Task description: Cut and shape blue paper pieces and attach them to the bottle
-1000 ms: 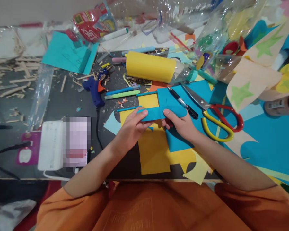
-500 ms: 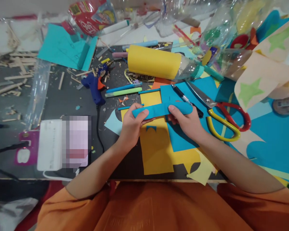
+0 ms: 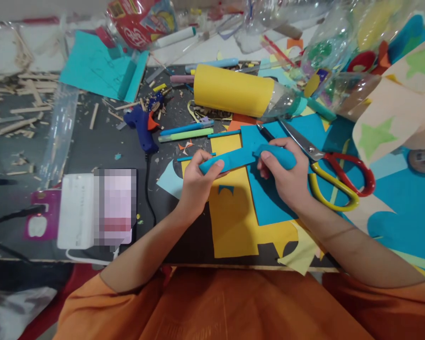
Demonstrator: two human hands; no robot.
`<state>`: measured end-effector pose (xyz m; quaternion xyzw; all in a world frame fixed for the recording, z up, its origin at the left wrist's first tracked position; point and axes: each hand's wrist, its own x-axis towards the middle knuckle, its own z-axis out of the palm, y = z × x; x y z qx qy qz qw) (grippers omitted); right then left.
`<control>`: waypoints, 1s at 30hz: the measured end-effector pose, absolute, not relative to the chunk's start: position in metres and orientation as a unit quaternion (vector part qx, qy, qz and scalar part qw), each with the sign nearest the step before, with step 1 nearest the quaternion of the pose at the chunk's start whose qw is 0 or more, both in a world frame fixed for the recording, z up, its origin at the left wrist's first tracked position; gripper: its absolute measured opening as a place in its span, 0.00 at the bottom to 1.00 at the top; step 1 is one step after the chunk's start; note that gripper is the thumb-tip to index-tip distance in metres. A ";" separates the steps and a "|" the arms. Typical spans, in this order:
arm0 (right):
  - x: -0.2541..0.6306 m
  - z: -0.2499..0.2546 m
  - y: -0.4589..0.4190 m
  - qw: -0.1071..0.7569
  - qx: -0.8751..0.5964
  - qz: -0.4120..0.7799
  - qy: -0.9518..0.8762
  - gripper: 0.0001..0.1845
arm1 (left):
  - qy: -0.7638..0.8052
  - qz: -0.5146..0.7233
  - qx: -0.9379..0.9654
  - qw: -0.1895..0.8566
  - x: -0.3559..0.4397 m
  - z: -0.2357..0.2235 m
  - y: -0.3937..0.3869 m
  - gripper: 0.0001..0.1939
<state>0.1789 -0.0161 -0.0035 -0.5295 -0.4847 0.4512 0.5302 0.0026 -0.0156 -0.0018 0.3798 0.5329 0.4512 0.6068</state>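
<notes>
Between finger and thumb, my left hand (image 3: 197,182) grips one end of a blue paper strip (image 3: 235,160). My right hand (image 3: 286,172) is closed around a second blue paper piece (image 3: 279,155), its narrow tip pointing toward the strip. Whether the two pieces touch I cannot tell. Both hands are above a large blue sheet (image 3: 269,203) and a yellow sheet (image 3: 233,231). A dark pen (image 3: 265,133) lies partly hidden behind my right hand. Scissors (image 3: 340,174) with red and yellow handles rest just to its right.
A yellow-wrapped plastic bottle (image 3: 233,90) lies behind my hands. To the left are a blue glue gun (image 3: 141,127) with its cable, a pixelated phone (image 3: 118,208) and a white box-like device (image 3: 75,212). Wood scraps, markers, paper offcuts and clear bottles crowd the back.
My right hand has shifted right and turned, its fingers now curled around its blue piece, which has tilted and drawn back from the left strip. My left hand keeps its grip. The view shifted slightly.
</notes>
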 end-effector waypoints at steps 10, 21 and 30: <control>0.177 0.004 -0.024 0.375 -0.562 0.397 -0.621 0.21 | 0.557 0.421 0.486 0.525 0.002 0.006 -0.018 0.15; 0.172 0.002 -0.026 0.341 -0.517 0.373 -0.691 0.25 | 0.528 0.411 0.596 0.444 0.000 0.007 -0.019 0.16; 0.172 0.001 -0.027 0.341 -0.509 0.375 -0.696 0.24 | 0.537 0.407 0.587 0.449 0.001 0.007 -0.021 0.16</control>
